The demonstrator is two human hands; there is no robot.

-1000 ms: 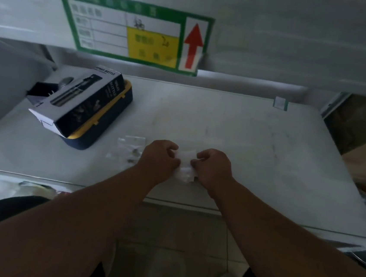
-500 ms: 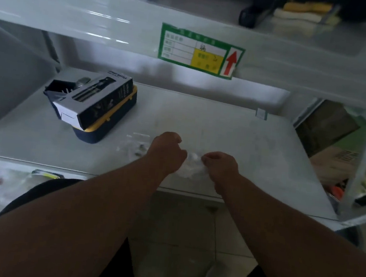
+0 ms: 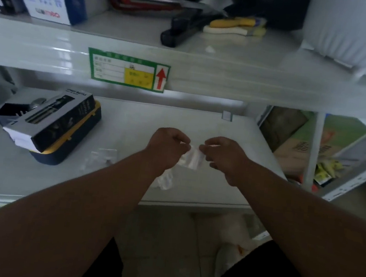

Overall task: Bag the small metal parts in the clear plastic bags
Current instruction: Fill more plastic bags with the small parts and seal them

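Head cam view, pretty dim and a bit blurry. Both hands are up over the front of the white shelf [image 3: 201,126], working one small clear bag [image 3: 192,158] between them. The left hand [image 3: 167,148] has its fingers curled in and pinches the bag's left edge; the right hand [image 3: 223,156] is curled the same way and pinches the right edge, so the bag hangs stretched between the two, just off the shelf. Can't tell if any metal part is inside it.

More clear bags [image 3: 102,158] lie flat on the shelf just left of the left forearm, with a small dark bit on them, and another bag [image 3: 165,180] lies under the left wrist.

Further left sits a dark box [image 3: 51,117] on a blue and yellow case [image 3: 72,147]. A green label [image 3: 128,70] with a red arrow is stuck on the shelf edge above.
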